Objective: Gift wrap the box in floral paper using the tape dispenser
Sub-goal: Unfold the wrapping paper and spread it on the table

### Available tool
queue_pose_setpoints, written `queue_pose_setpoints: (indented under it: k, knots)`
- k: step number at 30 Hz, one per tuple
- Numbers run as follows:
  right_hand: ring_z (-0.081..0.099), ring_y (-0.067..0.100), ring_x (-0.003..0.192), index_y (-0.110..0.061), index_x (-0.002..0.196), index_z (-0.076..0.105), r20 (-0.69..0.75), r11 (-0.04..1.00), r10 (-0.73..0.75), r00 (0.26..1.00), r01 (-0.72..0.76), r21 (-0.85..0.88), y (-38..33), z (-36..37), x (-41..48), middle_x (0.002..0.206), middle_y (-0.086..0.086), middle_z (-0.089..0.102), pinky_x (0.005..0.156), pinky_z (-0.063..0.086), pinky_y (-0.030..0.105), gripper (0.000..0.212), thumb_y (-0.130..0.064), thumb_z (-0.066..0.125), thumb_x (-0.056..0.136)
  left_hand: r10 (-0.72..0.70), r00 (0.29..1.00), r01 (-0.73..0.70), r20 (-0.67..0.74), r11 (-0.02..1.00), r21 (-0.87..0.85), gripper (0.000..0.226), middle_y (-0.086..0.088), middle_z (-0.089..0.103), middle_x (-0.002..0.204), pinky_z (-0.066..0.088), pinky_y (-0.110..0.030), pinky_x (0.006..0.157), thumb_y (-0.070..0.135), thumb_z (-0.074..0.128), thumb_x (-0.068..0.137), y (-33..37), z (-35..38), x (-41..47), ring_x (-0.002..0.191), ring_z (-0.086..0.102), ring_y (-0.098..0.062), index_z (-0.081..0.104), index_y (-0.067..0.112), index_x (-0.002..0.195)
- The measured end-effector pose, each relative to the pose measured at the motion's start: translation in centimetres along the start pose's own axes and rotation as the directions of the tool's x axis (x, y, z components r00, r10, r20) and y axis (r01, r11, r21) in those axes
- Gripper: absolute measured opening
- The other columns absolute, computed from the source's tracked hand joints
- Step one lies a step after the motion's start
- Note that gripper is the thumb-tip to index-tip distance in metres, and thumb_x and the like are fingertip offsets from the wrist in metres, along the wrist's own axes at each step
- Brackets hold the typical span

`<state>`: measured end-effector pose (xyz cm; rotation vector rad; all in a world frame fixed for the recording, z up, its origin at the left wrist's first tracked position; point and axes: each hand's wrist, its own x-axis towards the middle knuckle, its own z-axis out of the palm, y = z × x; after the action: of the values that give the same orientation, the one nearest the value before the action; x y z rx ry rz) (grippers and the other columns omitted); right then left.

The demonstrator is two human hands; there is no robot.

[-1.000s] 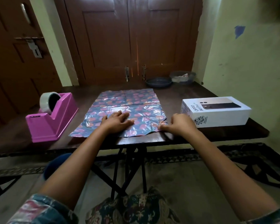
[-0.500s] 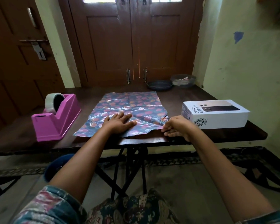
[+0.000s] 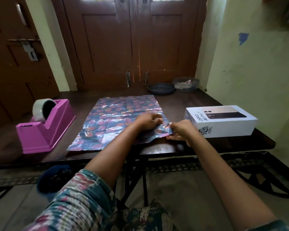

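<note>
A sheet of glossy floral paper (image 3: 117, 117) lies flat on the dark wooden table (image 3: 173, 148). My left hand (image 3: 148, 120) rests curled on the sheet near its right edge. My right hand (image 3: 182, 131) pinches the sheet's near right corner, which is lifted and crumpled. A white phone box (image 3: 223, 124) lies to the right of the paper, just beyond my right hand. A pink tape dispenser (image 3: 45, 129) with a roll of clear tape stands at the left of the table.
A dark shallow dish (image 3: 160, 88) and a clear bowl (image 3: 185, 83) sit at the table's far edge by brown double doors. A yellow wall runs close along the right. The table's front edge is just below my hands.
My left hand has slid right across the paper, from its middle towards the right edge, and has curled. My right hand has lifted the paper's near right corner. The view has tilted up slightly.
</note>
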<state>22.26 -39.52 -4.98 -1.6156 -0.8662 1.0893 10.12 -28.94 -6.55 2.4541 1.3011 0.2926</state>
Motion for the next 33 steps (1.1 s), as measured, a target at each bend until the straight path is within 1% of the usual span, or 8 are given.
queue_pose_setpoints:
  k: [5,10,13,18,22,25,29,33]
  knots:
    - [0.055,0.018,0.048,-0.008,0.059,0.059,-0.040,0.904,-0.139,0.989,0.111,-0.413,0.9,0.3,0.9,0.058,0.008,0.064,0.048,0.043,0.024,0.030,-0.012,0.050,0.088,-0.048,0.993,0.027,0.104,0.980,0.196,0.050,0.002,0.011,0.158,0.006,-0.041,0.114,0.047,0.024,0.100,-1.0,0.7,0.5,0.145,0.008,-0.015,0.020,0.034,0.148]
    - [0.049,0.012,0.044,-0.008,0.064,0.060,-0.013,0.867,-0.171,0.985,0.144,-0.476,1.0,0.2,0.5,0.056,0.003,0.060,0.042,0.036,0.020,0.030,-0.013,0.047,0.091,-0.067,0.991,0.043,0.119,0.980,0.194,0.050,0.003,0.006,0.159,0.002,-0.041,0.115,0.048,0.021,0.100,-1.1,0.8,0.7,0.146,0.002,-0.015,0.014,0.037,0.148]
    - [0.052,0.015,0.045,-0.006,0.069,0.059,-0.012,0.871,-0.169,0.985,0.144,-0.470,0.8,0.3,0.2,0.058,0.005,0.063,0.042,0.037,0.020,0.030,-0.017,0.044,0.093,-0.046,0.996,0.033,0.076,0.986,0.164,0.049,0.003,0.012,0.158,0.004,-0.041,0.115,0.046,0.024,0.100,-1.1,1.0,0.5,0.146,0.007,-0.015,0.020,0.035,0.148]
    - [0.055,0.016,0.048,0.003,0.077,0.063,0.078,0.877,-0.171,0.982,0.188,-0.443,0.9,-0.3,-1.0,0.067,0.015,0.067,0.042,0.040,0.019,0.034,-0.027,0.055,0.092,0.039,0.995,-0.059,-0.088,0.971,-0.233,0.043,-0.004,0.045,0.144,0.031,-0.031,0.108,0.035,0.036,0.100,-1.0,-1.0,-1.7,0.131,0.043,-0.021,0.043,0.021,0.140]
    - [0.055,0.014,0.050,0.002,0.076,0.066,0.047,0.871,-0.194,0.980,0.195,-0.452,1.4,-0.6,-1.2,0.064,0.011,0.066,0.045,0.040,0.019,0.021,-0.017,0.064,0.085,-0.102,0.994,0.085,0.037,0.941,0.327,0.054,0.003,0.026,0.154,0.019,-0.047,0.114,0.055,0.032,0.095,-3.5,-4.3,-4.4,0.141,0.025,-0.020,0.032,0.032,0.144]
    - [0.057,0.017,0.049,-0.004,0.065,0.061,0.023,0.845,-0.231,0.973,0.212,-0.491,1.4,-0.5,-1.5,0.059,0.008,0.064,0.044,0.042,0.021,0.021,-0.011,0.061,0.085,-0.271,0.961,0.231,0.057,0.897,0.376,0.063,0.000,0.010,0.158,0.008,-0.052,0.113,0.062,0.031,0.092,-5.7,-4.9,-7.1,0.145,0.011,-0.021,0.020,0.035,0.147]
    - [0.063,0.031,0.092,-0.001,0.097,0.061,-0.088,0.530,-0.430,0.898,0.173,-0.830,0.6,0.4,-3.0,0.097,0.018,0.066,0.072,0.048,0.031,0.025,-0.023,0.061,0.084,-0.296,0.953,0.270,0.060,0.924,0.273,0.066,0.001,0.004,0.159,0.006,-0.054,0.115,0.067,0.030,0.089,-6.8,-3.3,-8.3,0.146,0.006,-0.022,0.014,0.040,0.147]
    - [0.057,0.031,0.103,-0.002,0.107,0.057,-0.043,0.356,-0.547,0.836,0.185,-0.916,-0.1,1.5,-3.7,0.109,0.016,0.060,0.076,0.043,0.031,0.034,-0.031,0.054,0.089,-0.308,0.950,0.283,0.052,0.920,0.270,0.065,0.000,0.008,0.159,0.008,-0.051,0.114,0.065,0.033,0.090,-6.3,-3.6,-8.0,0.145,0.012,-0.023,0.019,0.037,0.147]
